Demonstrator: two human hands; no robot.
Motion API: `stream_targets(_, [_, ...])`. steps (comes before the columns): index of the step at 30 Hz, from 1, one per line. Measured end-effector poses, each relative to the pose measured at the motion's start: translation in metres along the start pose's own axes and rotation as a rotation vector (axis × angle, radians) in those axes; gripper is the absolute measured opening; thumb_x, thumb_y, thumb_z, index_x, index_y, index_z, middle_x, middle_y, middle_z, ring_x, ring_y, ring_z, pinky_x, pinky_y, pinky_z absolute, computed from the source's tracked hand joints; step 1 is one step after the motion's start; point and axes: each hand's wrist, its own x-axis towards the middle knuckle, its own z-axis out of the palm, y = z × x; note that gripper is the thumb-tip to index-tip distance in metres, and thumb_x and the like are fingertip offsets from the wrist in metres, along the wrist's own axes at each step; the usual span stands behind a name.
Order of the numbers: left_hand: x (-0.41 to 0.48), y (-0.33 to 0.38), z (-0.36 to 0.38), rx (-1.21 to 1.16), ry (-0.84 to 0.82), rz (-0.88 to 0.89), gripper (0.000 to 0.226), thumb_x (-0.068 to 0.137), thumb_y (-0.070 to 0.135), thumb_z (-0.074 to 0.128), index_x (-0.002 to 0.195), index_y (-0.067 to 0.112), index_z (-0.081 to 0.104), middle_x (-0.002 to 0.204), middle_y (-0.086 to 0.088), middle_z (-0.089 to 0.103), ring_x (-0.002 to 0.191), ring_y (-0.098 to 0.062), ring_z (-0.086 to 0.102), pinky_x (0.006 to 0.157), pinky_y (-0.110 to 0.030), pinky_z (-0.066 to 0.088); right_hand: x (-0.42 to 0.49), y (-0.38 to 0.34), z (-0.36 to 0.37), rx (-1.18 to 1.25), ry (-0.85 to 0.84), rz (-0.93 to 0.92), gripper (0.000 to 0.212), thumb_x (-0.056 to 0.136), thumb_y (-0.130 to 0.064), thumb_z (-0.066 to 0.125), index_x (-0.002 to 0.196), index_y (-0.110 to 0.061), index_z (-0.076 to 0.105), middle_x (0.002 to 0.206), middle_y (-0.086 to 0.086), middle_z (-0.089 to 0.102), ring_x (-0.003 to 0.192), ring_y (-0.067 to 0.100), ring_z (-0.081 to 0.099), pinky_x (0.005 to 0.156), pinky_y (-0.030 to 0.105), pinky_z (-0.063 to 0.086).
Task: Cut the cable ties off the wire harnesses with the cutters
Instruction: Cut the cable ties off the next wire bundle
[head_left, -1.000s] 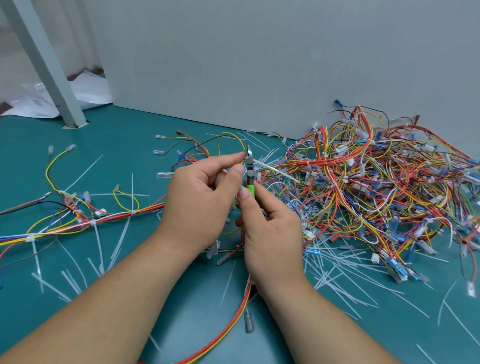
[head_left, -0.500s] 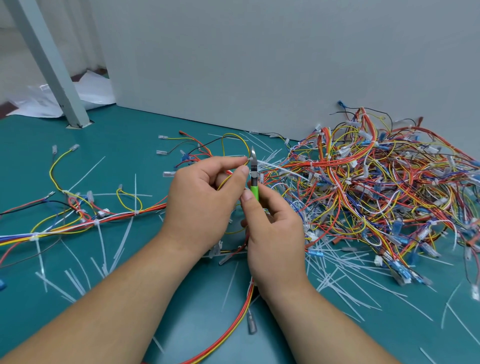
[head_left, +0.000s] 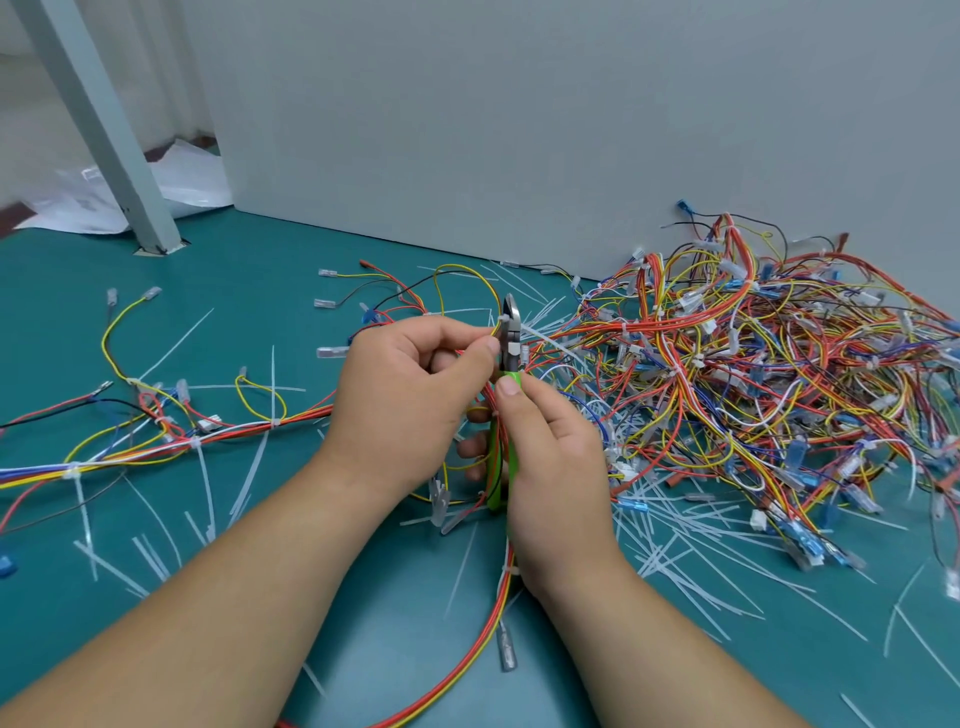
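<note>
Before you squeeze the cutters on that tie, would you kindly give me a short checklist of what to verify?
1. Grip: the right hand holds the cutters: ok.
2. Hold: the left hand pinches the harness beside the cutter head: ok.
3. Aim: cutter tips at the white cable tie: ok.
4. Bite: only the tie, no wire, between the blades: cannot tell.
5. Safety: left fingertips clear of the blades: cannot tell; they sit right beside the head.
</note>
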Motion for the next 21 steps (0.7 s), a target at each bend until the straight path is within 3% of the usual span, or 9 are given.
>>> stream_targets(7, [-0.0004,-0.0004,0.0008,-0.011,0.089,0.009,0.014,0.09,0.012,0.073,0.077,0.017,0.075,0.05,0.006,0.038,0.046,-0.009,0.032,0.044,-0.016,0.03,-0.0003,-0.0019,0.0003,0.002,-0.036,0.016,0.033,0.079,-0.057,0.06,0.091,-0.032,0.076,0.076,0.015,0.067,0.065,0.022,0.067,0.054,0.034,0.053])
stream_targets(12, [-0.0012,0.0005,0.0014,0.014,0.038,0.018,0.016,0.09,0.014,0.073,0.075,0.02,0.075,0.05,-0.001,0.043,0.049,-0.011,0.037,0.045,-0.018,0.033,0.0009,-0.0003,0.0005,-0.055,0.021,-0.039,0.037,0.09,-0.043,0.061,0.111,-0.016,0.073,0.095,0.006,0.075,0.078,0.021,0.068,0.073,0.045,0.055])
stream_targets(15, [-0.0025,0.0022,0.0018,0.007,0.019,0.03,0.02,0.091,0.016,0.072,0.072,0.02,0.073,0.054,-0.016,0.05,0.05,-0.015,0.04,0.045,-0.021,0.034,0.0,-0.0005,0.0021,-0.101,0.054,-0.096,0.033,0.089,-0.039,0.063,0.114,-0.019,0.072,0.098,0.002,0.076,0.08,0.013,0.065,0.076,0.032,0.055])
stream_targets(18, [-0.0019,0.0035,0.0011,-0.037,0.049,0.017,0.023,0.093,0.016,0.071,0.07,0.019,0.07,0.052,-0.006,0.047,0.049,-0.017,0.038,0.046,-0.025,0.033,-0.0002,0.0002,0.0026,-0.106,0.066,-0.116,0.028,0.085,-0.04,0.067,0.109,-0.026,0.071,0.089,-0.008,0.073,0.078,0.005,0.064,0.073,0.021,0.05])
stream_targets(21, [-0.0005,0.0041,0.0005,-0.085,0.083,-0.009,0.025,0.093,0.016,0.071,0.068,0.019,0.069,0.049,0.0,0.046,0.048,-0.017,0.036,0.047,-0.026,0.031,-0.0001,0.0008,0.0027,-0.11,0.049,-0.146,0.017,0.086,-0.038,0.068,0.102,-0.032,0.073,0.084,-0.014,0.067,0.072,0.002,0.057,0.07,0.019,0.046])
